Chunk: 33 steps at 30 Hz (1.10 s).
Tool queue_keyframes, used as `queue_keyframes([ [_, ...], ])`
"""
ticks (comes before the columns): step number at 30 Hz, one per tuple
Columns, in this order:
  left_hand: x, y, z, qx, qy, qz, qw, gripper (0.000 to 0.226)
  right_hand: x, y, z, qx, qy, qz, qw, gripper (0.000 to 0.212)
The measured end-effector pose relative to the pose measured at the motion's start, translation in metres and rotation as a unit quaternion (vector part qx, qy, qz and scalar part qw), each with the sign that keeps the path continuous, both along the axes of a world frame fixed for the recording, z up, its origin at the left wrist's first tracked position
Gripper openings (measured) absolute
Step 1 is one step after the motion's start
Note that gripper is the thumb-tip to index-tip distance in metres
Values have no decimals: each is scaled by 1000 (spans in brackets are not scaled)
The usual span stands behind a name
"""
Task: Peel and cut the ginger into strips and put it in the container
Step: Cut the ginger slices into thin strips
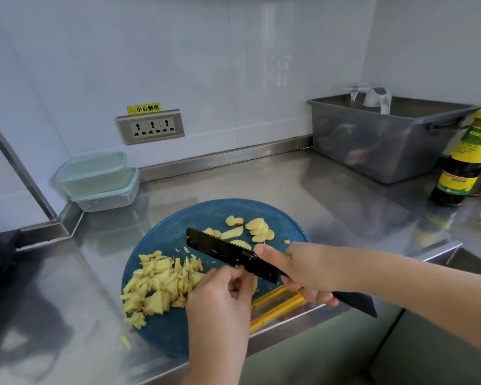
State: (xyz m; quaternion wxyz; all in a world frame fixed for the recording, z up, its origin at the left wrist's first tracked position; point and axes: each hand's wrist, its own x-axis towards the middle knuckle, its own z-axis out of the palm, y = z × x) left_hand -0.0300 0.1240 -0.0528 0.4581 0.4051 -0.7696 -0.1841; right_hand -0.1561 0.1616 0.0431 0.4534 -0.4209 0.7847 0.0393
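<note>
- A head view looks down at a round blue board (pixel 164 337) on a steel counter (pixel 331 190), where ginger is being cut.
- The right hand (pixel 297 270) grips a black knife (pixel 228 254) where blade meets handle, with 1 finger lying forward on the flat of the blade, likely to steady the cut.
- The blade slants from near right to far left, raised a little above the middle of the board.
- The left hand (pixel 222 290) has its fingers curled, pinching a small ginger piece (pixel 254 284) just beside the near end of the blade. The hand hides most of the piece. Curled tips probably keep the fingers back from the edge.
- A heap of cut strips (pixel 159 284) lies on the left of the board, touching the left hand, seemingly pushed aside to leave cutting room.
- Uncut peeled slices (pixel 258 230) lie on the far side of the board, beyond the blade, within easy reach of both hands.
- 1 stray strip (pixel 125 341) lies on the counter, just off the board's near left rim.
- 2 stacked lidded containers (pixel 100 179) stand in the far left corner, well apart from the board. No ginger shows in them, so the filling step is not yet done.
- A grey bin (pixel 386 140) and a dark bottle (pixel 464 162) stand at far right, clear of the work.
</note>
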Motion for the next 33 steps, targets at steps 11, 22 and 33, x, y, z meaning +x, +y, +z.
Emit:
queue_keyframes([
  [11, 1, 2, -1, 20, 12, 1, 1000, 14, 3, 0, -1, -24, -12, -48, 998, 69],
  [22, -1, 4, -1, 22, 26, 11, 999, 11, 19, -3, -5, -57, 51, -52, 996, 73],
  [33, 3, 4, -5, 27, 41, 1, 999, 11, 16, -17, -11, -64, 3, -72, 995, 69],
])
